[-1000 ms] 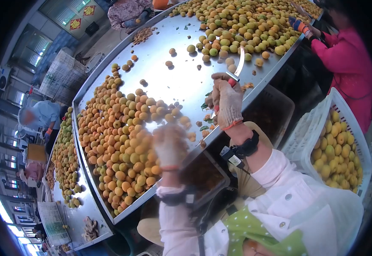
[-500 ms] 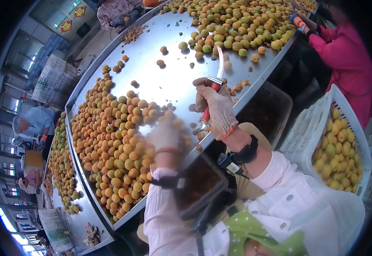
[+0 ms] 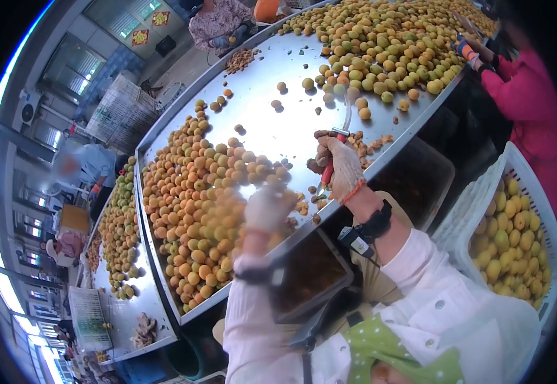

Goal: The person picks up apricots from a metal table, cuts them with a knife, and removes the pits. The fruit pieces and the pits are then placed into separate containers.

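My right hand, in a pale stained glove, is closed around a red-handled tool. A metal collar sits at the top of its handle, and a long curved pale piece rises from it above the table. My left hand, also gloved, is smeared by motion at the right edge of a spread of apricots; its fingers cannot be made out. Small orange-brown scraps lie on the metal table beside my right hand.
More apricots are heaped at the far end. A white crate of yellow-green apricots stands at my right. Dark bins sit below the table's raised edge. A co-worker in pink is at the right; others work further back.
The view has shifted, so the scene sits further right. My left hand has moved slightly toward my right hand and stays blurred. My right hand keeps its hold on the red-handled tool.
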### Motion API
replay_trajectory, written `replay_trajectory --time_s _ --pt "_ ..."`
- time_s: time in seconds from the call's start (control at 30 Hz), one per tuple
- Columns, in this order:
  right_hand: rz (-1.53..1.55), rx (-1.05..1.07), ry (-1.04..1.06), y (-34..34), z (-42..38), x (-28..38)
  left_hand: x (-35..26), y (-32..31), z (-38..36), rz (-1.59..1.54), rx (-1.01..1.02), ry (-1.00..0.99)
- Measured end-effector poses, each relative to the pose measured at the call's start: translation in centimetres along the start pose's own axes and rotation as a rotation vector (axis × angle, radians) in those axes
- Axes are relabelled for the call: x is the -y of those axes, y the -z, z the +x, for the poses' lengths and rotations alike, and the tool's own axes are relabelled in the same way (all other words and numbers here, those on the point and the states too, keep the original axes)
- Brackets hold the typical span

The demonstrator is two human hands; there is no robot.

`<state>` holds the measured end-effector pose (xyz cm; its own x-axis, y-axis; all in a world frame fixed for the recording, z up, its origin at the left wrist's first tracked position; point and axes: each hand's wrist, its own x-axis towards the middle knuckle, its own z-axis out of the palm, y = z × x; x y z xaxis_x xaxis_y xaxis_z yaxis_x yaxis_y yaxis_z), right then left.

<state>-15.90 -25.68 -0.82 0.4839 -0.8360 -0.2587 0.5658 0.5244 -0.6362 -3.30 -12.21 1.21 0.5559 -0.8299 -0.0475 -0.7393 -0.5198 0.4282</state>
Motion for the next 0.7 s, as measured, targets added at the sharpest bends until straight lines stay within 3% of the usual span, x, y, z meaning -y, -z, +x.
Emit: replay_trajectory --time_s 0.03,0.07,0.13,0.17,0.2,0.27,0.33,0.43,0.47,0.5,0.57,0.67,0.7 --pt "0.027 -0.008 -0.008 0.2 0.1 0.1 0.8 1.0 -2.3 -0.066 -0.029 -0.052" --pt "0.053 -0.015 -0.020 0.1 0.1 0.3 1.9 1.8 -4.9 -0.075 -0.057 -0.224" --pt "0.085 -0.026 -0.029 0.3 0.3 0.1 1.3 3.8 -10.3 0.013 0.009 -0.110" --pt "0.101 -0.036 -0.034 0.2 0.2 -0.2 1.3 4.8 -12.3 0.019 0.140 -0.052" --pt "0.105 -0.035 -0.051 0.0 0.1 -0.6 2.1 5.0 -14.0 0.030 0.180 -0.178" --pt "0.140 0.005 -0.082 -1.0 -0.6 -0.5 4.2 3.8 -15.9 0.211 0.217 -0.096" --pt "0.162 0.033 -0.088 -1.8 -1.5 -0.7 6.1 3.1 -16.5 0.186 0.153 -0.128" --pt "0.181 0.047 -0.161 -2.2 -1.7 -1.2 7.3 3.9 -15.3 -0.010 -0.078 -0.180" --pt "0.175 0.044 -0.162 -2.2 -1.9 -1.3 8.8 3.8 -13.5 -0.015 -0.213 -0.044" --pt "0.135 0.042 -0.175 -2.5 -2.3 -1.2 10.6 3.8 -11.7 0.101 -0.339 -0.057" --pt "0.086 0.042 -0.185 -3.0 -2.8 -1.1 10.9 5.2 -7.2 0.181 -0.410 0.148" --pt "0.056 0.003 -0.243 -3.6 -2.8 -1.1 13.1 4.9 -1.0 0.426 -0.401 0.208" --pt "0.076 0.004 -0.268 -3.5 -2.6 -1.4 13.5 4.5 0.6 0.536 -0.197 0.222"
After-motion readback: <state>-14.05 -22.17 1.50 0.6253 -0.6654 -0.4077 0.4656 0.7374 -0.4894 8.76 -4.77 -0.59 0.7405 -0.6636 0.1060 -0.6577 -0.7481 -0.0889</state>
